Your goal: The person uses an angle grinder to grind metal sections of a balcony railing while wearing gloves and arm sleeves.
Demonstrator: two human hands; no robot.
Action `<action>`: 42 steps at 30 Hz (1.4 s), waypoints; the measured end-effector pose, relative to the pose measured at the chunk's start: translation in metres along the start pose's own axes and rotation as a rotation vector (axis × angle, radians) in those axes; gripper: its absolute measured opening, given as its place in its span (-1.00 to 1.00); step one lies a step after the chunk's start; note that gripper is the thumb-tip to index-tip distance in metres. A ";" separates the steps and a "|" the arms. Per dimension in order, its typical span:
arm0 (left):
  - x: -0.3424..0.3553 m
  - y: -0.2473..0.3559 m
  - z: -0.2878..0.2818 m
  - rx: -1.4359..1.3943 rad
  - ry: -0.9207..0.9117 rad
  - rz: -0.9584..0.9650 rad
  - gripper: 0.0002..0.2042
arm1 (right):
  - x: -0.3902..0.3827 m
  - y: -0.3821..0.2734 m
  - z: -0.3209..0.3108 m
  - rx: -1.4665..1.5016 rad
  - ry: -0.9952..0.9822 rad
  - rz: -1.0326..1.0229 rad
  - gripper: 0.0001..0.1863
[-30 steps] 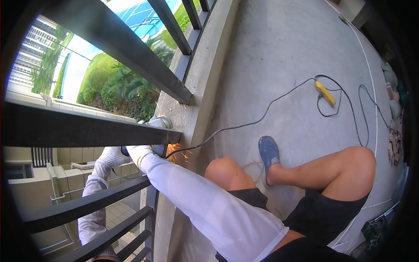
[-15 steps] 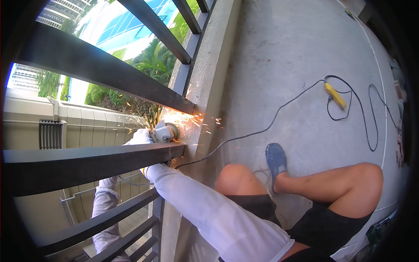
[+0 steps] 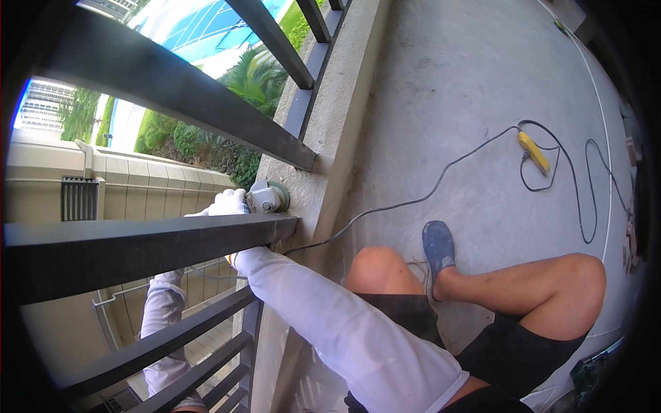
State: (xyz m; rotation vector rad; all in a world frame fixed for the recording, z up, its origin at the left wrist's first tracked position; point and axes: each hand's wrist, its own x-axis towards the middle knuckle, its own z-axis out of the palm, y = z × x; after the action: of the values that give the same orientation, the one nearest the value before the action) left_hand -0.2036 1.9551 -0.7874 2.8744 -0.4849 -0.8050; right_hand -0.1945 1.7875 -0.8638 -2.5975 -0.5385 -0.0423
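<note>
An angle grinder [image 3: 264,199] with a grey head and greenish disc rests near the concrete ledge [image 3: 318,180], between two dark metal railing bars. My left hand [image 3: 228,202], in a white glove, is closed around the grinder beside its head; its arm reaches up outside the railing. Behind the nearer bar [image 3: 151,249], my right hand [image 3: 236,257] is almost wholly hidden, with only a bit of glove at the end of the white sleeve showing. Its fingers cannot be seen. The farther bar [image 3: 186,89] ends at the ledge above the disc.
A black cord [image 3: 413,204] runs from the ledge across the concrete floor [image 3: 441,76] to a yellow power strip [image 3: 533,153]. My bent legs and a grey-blue shoe [image 3: 438,248] are to the right of the railing. More railing bars [image 3: 206,375] stand at lower left.
The bright sparks around the disc have stopped. In the picture, the grinder and my left hand have shifted slightly up and right, along with the railing.
</note>
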 end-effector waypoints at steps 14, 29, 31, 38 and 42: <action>-0.076 0.025 0.026 -0.953 0.460 -0.322 -0.57 | -0.043 -0.004 -0.064 0.459 0.201 -0.539 -0.76; -0.106 0.027 0.000 -1.699 1.044 -0.063 -0.73 | -0.018 -0.089 -0.146 0.927 -0.166 -0.123 -0.19; -0.105 -0.001 0.016 -1.563 1.142 -0.057 -0.64 | 0.005 -0.139 -0.168 0.930 -0.280 -0.160 0.08; -0.098 0.055 -0.007 -0.448 1.215 0.075 -0.57 | 0.048 -0.161 -0.186 0.663 -0.093 0.276 0.04; -0.119 0.077 -0.033 -0.950 0.925 0.098 -0.31 | 0.058 -0.127 -0.204 0.571 0.049 0.149 -0.31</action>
State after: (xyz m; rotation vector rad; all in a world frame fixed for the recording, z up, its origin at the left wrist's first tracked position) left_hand -0.3040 1.9231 -0.6865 1.9633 -0.0642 0.3085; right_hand -0.1756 1.8160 -0.6194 -2.0629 -0.2829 0.0851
